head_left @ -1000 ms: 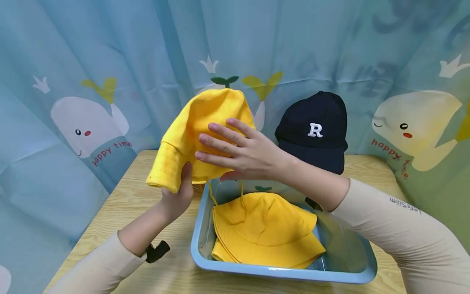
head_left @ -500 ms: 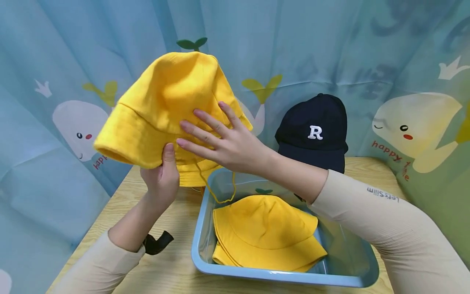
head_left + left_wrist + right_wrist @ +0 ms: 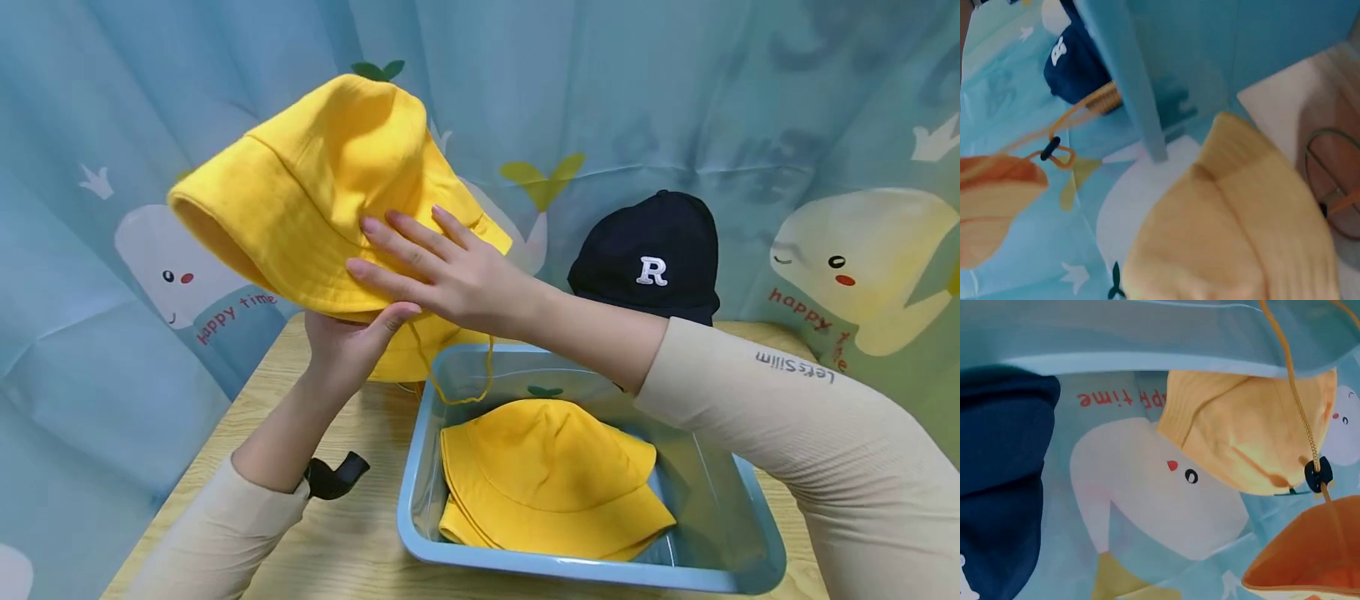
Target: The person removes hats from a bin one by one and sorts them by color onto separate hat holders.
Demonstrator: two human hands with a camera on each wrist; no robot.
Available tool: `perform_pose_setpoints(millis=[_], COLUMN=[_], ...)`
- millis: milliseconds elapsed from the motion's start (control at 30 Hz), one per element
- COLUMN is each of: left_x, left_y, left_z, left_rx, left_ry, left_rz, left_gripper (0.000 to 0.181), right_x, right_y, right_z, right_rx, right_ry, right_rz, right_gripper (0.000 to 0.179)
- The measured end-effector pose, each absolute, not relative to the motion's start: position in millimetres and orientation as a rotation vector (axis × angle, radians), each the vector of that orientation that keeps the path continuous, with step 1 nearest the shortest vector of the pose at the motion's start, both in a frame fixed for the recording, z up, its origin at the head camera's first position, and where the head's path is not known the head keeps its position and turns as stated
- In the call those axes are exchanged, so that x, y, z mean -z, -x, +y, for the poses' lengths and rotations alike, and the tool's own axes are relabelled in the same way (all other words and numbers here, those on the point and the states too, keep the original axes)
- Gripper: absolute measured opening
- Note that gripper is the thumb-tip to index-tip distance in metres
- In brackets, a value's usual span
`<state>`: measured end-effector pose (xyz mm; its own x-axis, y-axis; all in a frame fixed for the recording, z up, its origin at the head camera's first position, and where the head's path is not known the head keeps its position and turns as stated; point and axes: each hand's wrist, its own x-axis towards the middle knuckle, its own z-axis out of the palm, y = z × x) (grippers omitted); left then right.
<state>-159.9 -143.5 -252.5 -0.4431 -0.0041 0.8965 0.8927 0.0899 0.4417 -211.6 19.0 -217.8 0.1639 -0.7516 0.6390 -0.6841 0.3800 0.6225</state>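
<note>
A yellow bucket hat [image 3: 322,167] with a green sprout on top is held up, tilted, over the table's left side. My left hand [image 3: 345,342] grips it from below at the brim, thumb outside, fingers hidden behind the cloth. Across the brim and side lie the straight, spread fingers of my right hand [image 3: 472,279]; its thumb is out of sight. A yellow cord [image 3: 465,402] hangs under the hat. The right wrist view shows the orange-lit inside of the hat [image 3: 1310,550] and the cord's black toggle [image 3: 1318,474].
Another yellow bucket hat [image 3: 397,364] stands behind, near a wire stand [image 3: 1335,181]. Inside the blue bin [image 3: 570,568] lie folded yellow hats [image 3: 555,475]. A navy cap [image 3: 645,242] with a white R stands at the back right. A whale-print curtain [image 3: 480,100] closes off the back.
The hat has risen and moved left, tilting so its brim opening shows more. The left thumb, earlier upright against the brim, now points right; the right hand has shifted slightly left and stays spread.
</note>
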Motion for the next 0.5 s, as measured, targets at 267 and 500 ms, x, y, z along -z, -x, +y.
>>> perform_pose_setpoints(millis=[267, 500], left_x=[234, 227], left_y=[175, 179], left_z=[-169, -197], left_rx=[1.008, 0.612], left_ry=[1.100, 1.122], left_rz=[-1.700, -1.787], left_gripper=[0.038, 0.024], right_x=[196, 195], right_y=[223, 242], right_z=[30, 38], right_rx=[-0.300, -0.478], right_ry=[-1.676, -1.595], right_rz=[-1.604, -1.433], right_gripper=[0.035, 0.029])
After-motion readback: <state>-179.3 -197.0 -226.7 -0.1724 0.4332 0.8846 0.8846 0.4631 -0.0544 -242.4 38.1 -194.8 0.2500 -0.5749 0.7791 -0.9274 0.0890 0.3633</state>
